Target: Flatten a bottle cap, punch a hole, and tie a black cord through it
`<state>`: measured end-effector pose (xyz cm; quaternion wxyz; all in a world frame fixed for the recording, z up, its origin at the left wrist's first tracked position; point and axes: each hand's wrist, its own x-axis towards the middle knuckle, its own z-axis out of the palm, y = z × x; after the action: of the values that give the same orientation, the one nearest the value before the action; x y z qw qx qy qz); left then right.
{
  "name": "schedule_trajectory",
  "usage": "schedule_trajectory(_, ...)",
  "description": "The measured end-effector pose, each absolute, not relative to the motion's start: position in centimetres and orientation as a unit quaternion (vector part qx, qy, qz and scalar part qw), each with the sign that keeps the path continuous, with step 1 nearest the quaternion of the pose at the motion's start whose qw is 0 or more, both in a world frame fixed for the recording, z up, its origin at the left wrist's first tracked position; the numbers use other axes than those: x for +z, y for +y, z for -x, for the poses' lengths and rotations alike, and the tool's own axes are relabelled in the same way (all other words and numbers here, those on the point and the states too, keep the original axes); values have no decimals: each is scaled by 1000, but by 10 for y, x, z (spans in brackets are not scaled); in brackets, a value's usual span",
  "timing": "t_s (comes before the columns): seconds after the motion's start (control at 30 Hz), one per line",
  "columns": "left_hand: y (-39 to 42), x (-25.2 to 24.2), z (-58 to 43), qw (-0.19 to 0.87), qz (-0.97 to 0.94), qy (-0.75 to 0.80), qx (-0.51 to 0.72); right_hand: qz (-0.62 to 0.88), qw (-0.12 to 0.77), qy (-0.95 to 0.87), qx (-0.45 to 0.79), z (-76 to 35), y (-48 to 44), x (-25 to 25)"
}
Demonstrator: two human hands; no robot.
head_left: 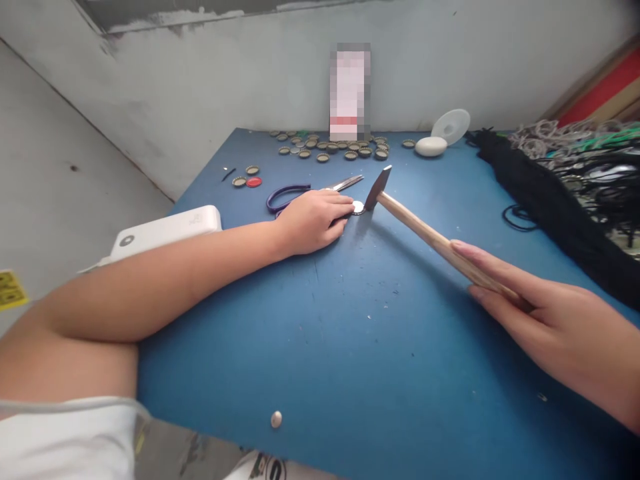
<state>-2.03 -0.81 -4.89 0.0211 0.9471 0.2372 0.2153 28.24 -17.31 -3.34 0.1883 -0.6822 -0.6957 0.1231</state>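
My left hand rests on the blue table, fingers pinched on a flattened silvery bottle cap lying on the surface. My right hand grips the wooden handle of a small hammer. The hammer's metal head stands just right of the cap, its lower tip at or near the table. Purple-handled scissors lie just behind my left hand.
Several bottle caps lie scattered at the table's back edge, with a red cap further left. A white device sits at the left edge. A white open case, black cords and tangled bands are at the right.
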Motion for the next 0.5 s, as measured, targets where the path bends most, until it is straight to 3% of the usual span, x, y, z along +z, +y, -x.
schedule_trajectory(0.5,-6,-49,22,-14,-950,221,221,705,179,-655,205,-274,-169,-23)
